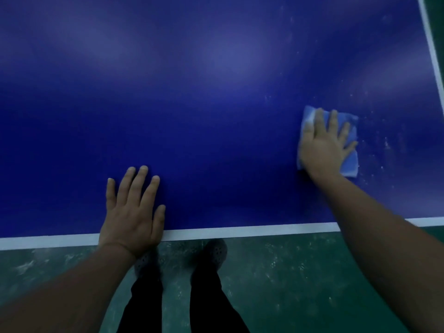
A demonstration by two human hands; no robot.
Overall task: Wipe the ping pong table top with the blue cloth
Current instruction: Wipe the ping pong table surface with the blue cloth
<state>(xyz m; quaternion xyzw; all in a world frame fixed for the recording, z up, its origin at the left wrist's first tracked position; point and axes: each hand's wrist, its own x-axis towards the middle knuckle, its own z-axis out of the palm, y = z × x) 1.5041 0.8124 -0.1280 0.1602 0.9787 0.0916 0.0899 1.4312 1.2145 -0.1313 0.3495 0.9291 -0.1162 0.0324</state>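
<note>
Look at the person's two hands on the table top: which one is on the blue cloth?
The right hand, fingers spread flat on the blue cloth toward the table's right side. The left hand rests on the bare table top by the near white edge line.

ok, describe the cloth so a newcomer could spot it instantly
Start at the dark blue table top and go to its right side, near the white edge line. The cloth lies flat under the right hand. It is the only pale blue patch, with white dust specks beside it.
</note>
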